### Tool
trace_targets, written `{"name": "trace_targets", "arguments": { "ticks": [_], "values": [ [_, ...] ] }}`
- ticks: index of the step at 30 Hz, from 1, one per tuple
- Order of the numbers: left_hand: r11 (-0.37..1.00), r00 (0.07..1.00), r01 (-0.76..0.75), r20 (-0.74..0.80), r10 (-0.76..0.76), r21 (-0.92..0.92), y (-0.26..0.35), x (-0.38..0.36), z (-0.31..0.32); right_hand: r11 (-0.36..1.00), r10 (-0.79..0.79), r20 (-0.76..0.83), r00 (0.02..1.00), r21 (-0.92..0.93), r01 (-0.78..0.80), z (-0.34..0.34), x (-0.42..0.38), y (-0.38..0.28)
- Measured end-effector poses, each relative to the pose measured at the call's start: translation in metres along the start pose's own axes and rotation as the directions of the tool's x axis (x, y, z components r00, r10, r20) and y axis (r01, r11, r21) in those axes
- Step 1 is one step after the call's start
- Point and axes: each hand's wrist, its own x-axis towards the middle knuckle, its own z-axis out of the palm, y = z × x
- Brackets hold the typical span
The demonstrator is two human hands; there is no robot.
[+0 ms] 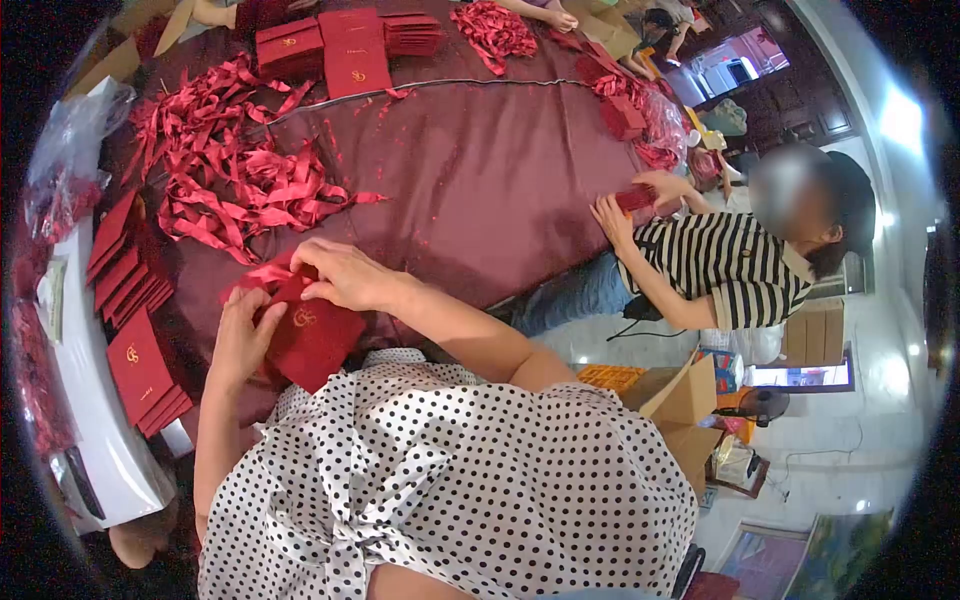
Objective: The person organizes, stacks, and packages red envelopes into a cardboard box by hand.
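Near the table edge in front of me, a dark red gift bag (322, 335) with gold print hangs tilted between my two hands. At its upper left, my left hand (240, 330) pinches the bag's top edge and ribbon with thumb and fingers. My right hand (345, 275) is bent over the top of the bag, its fingertips closed on the red ribbon (268, 272). Just beyond my hands lies a loose heap of cut red ribbons (260, 190). To the left, a stack of red bags with gold print (140, 370) rests by the edge.
A dark red cloth (480, 170) covers the table. Further red bags (355, 60) and a ribbon pile (495, 35) lie across it. On the right, a person in a striped shirt (720, 255) holds a red bundle (637, 197). Cardboard boxes (680, 420) stand behind my right side.
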Motion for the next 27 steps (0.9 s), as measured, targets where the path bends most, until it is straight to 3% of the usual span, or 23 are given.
{"name": "trace_targets", "arguments": {
  "ticks": [1, 2, 4, 5, 6, 8, 9, 11, 12, 14, 15, 17, 20, 21, 23, 25, 27],
  "values": [
    [0.998, 0.999, 0.013, 0.034, -0.011, -0.056, 0.002, 0.002, -0.003, 0.995, -0.101, -0.139, 0.985, 0.003, 0.103, 0.004, -0.004, 0.002],
    [0.996, 0.998, -0.006, 0.057, 0.012, -0.09, 0.005, 0.002, -0.006, 0.995, -0.101, -0.136, 0.985, 0.005, 0.103, 0.008, -0.007, 0.006],
    [0.992, 0.997, 0.0, 0.074, 0.009, -0.125, 0.003, 0.0, -0.006, 0.999, 0.035, -0.213, 0.976, 0.001, -0.035, 0.012, -0.011, 0.007],
    [0.987, 0.996, 0.005, 0.093, 0.01, -0.159, 0.0, -0.001, -0.006, 0.984, 0.177, -0.112, 0.978, 0.023, -0.176, 0.012, -0.013, 0.008],
    [0.987, 0.996, 0.005, 0.093, 0.01, -0.16, -0.005, -0.003, -0.005, 0.984, 0.178, -0.112, 0.978, 0.023, -0.176, 0.014, -0.014, 0.014],
    [0.885, 0.993, 0.104, 0.094, -0.068, -0.454, -0.02, -0.006, 0.0, 0.988, 0.144, -0.103, 0.984, -0.036, -0.149, 0.021, -0.019, 0.029],
    [0.904, 0.991, 0.096, 0.121, -0.049, -0.416, -0.024, -0.005, -0.002, 0.988, 0.145, -0.103, 0.984, -0.037, -0.15, 0.022, -0.019, 0.029],
    [0.916, 0.992, 0.1, 0.108, -0.063, -0.388, -0.041, -0.004, 0.006, 0.978, -0.074, -0.257, 0.964, -0.208, 0.019, 0.022, -0.02, 0.027],
    [0.928, 0.993, 0.105, 0.094, -0.076, -0.358, -0.045, -0.004, 0.008, 0.978, -0.074, -0.255, 0.964, -0.207, 0.02, 0.02, -0.019, 0.025],
    [0.893, 0.984, 0.174, 0.113, -0.139, -0.414, -0.042, -0.004, 0.007, 0.968, 0.245, -0.028, 0.969, 0.054, -0.243, 0.007, -0.024, 0.018],
    [0.851, 0.97, 0.241, 0.137, -0.199, -0.467, -0.041, -0.003, 0.006, 0.961, 0.277, 0.043, 0.96, 0.016, -0.278, 0.001, -0.026, 0.018],
    [0.803, 0.962, 0.273, 0.151, -0.228, -0.53, -0.039, -0.004, 0.005, 0.983, 0.179, -0.051, 0.982, -0.032, -0.181, -0.005, -0.04, 0.027],
    [0.743, 0.954, 0.298, 0.16, -0.253, -0.6, -0.041, -0.007, 0.006, 0.927, 0.359, 0.117, 0.926, 0.071, -0.369, -0.048, -0.054, -0.004],
    [0.736, 0.955, 0.296, 0.158, -0.253, -0.609, -0.042, -0.007, 0.007, 0.918, 0.34, 0.163, 0.926, 0.155, -0.364, -0.057, -0.059, -0.006],
    [0.744, 0.953, 0.302, 0.172, -0.25, -0.596, -0.044, -0.005, 0.008, 0.765, 0.33, 0.252, 0.91, 0.493, -0.414, -0.071, -0.065, -0.019],
    [0.755, 0.952, 0.307, 0.187, -0.243, -0.58, -0.04, -0.004, 0.007, 0.73, 0.303, 0.231, 0.925, 0.568, -0.381, -0.08, -0.068, -0.038],
    [0.719, 0.939, 0.343, 0.212, -0.27, -0.604, -0.03, -0.001, 0.005, 0.694, 0.068, 0.231, 0.971, 0.688, -0.213, -0.086, -0.071, -0.045]
  ]
}}
